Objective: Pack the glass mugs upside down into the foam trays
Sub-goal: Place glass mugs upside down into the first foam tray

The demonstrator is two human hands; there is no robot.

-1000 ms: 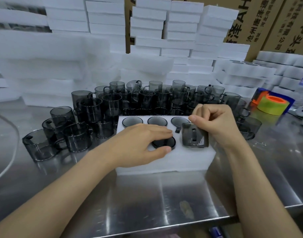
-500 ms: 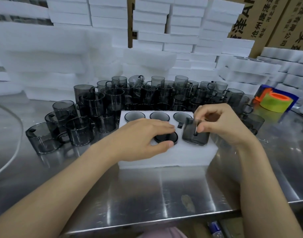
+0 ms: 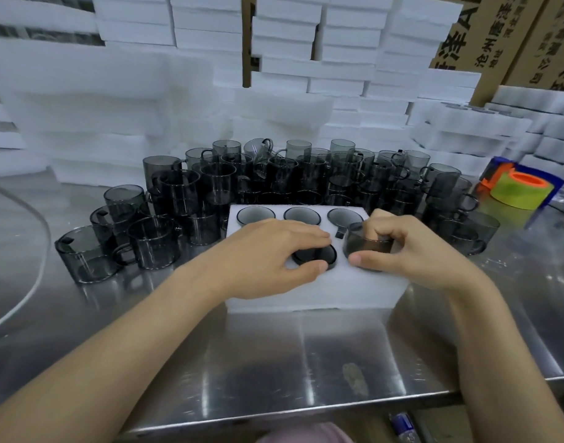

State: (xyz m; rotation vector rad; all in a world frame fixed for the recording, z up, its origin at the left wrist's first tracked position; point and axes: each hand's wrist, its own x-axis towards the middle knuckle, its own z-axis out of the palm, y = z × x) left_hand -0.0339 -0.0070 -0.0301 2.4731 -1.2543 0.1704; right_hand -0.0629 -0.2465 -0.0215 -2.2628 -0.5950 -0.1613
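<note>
seating step in hand: a glass mug [image 3: 367, 247] is held over the near right pocket of the foam tray [image 3: 306, 292] by curled fingers of the right hand [image 3: 411, 251], the left hand [image 3: 267, 254] is laid flat-fingered on a seated mug [image 3: 315, 255], and a straight, level downward press is judged to be required next.

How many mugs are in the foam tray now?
5: back-left mug, back-middle mug, back-right mug, front-middle mug under left hand, front-right mug in right hand. A sixth may be hidden front-left.
</note>
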